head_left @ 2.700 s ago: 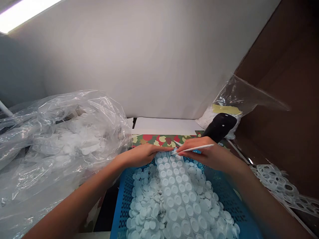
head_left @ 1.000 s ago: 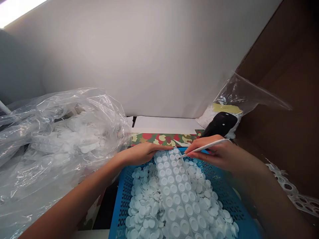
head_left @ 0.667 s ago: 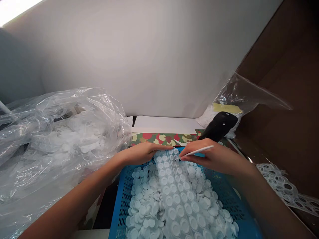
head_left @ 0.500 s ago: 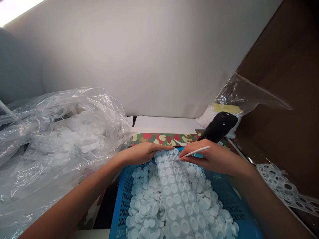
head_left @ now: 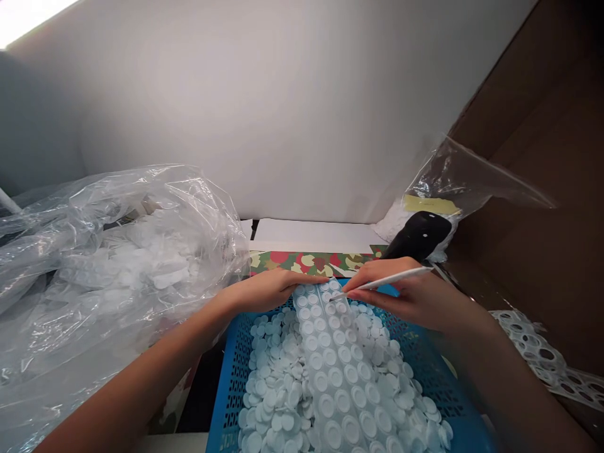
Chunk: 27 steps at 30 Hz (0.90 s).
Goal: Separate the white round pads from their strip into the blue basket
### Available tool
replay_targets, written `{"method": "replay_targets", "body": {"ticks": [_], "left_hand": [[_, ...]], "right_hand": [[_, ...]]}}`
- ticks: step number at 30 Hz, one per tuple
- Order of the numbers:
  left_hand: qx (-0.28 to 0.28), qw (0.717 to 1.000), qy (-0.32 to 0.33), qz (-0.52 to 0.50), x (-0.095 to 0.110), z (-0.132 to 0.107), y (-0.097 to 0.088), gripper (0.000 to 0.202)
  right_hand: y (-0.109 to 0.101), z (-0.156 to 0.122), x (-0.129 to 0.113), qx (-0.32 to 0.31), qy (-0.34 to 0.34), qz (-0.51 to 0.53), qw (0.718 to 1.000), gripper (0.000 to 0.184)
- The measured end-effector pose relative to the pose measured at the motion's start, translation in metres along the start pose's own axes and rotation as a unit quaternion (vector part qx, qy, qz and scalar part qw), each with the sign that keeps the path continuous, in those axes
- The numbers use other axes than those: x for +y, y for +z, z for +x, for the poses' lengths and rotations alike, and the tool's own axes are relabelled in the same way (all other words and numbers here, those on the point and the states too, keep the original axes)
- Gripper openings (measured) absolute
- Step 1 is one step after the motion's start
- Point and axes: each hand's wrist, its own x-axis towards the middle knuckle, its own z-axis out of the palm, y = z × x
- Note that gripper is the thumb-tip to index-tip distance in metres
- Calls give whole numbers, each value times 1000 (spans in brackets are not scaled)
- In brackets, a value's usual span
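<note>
A long translucent sheet (head_left: 323,341) with rows of round white discs lies lengthwise over a blue perforated plastic basket (head_left: 229,371). At its far end my left hand (head_left: 265,290) grips the corner, index finger stretched along the top edge and thumb side hidden beneath. My right hand (head_left: 401,290) pinches a slim white pen-like tool (head_left: 394,277). Its thin dark tip touches or hovers just over a disc near the sheet's far end; I cannot tell which. Many loose white discs (head_left: 278,396) fill the basket on both sides of the sheet.
A big clear plastic bag (head_left: 189,189) of white pieces spreads at left. Behind my right hand are a black rounded object (head_left: 419,233) and a clear bag with a yellow label (head_left: 429,204). A punched-out white sheet (head_left: 533,346) lies at right, beside a brown panel (head_left: 542,189).
My right hand has shifted slightly right, and the tool now lies flatter and shows more of its length. The sheet's right-hand rows have settled flatter. My left hand stays in place.
</note>
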Motion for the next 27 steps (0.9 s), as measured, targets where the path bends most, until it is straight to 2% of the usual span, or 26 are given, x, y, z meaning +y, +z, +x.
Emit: {"method": "replay_targets", "body": {"ticks": [14, 23, 27], "left_hand": [[-1, 1000, -5, -8, 2, 0, -1, 58], [0, 1000, -4, -1, 3, 0, -1, 62], [-1, 1000, -6, -5, 4, 0, -1, 59]], "right_hand": [[1, 2, -3, -19, -9, -19, 1000, 20], [15, 6, 4, -61, 2, -41, 997, 22], [6, 3, -3, -16, -4, -21, 1000, 20]]}}
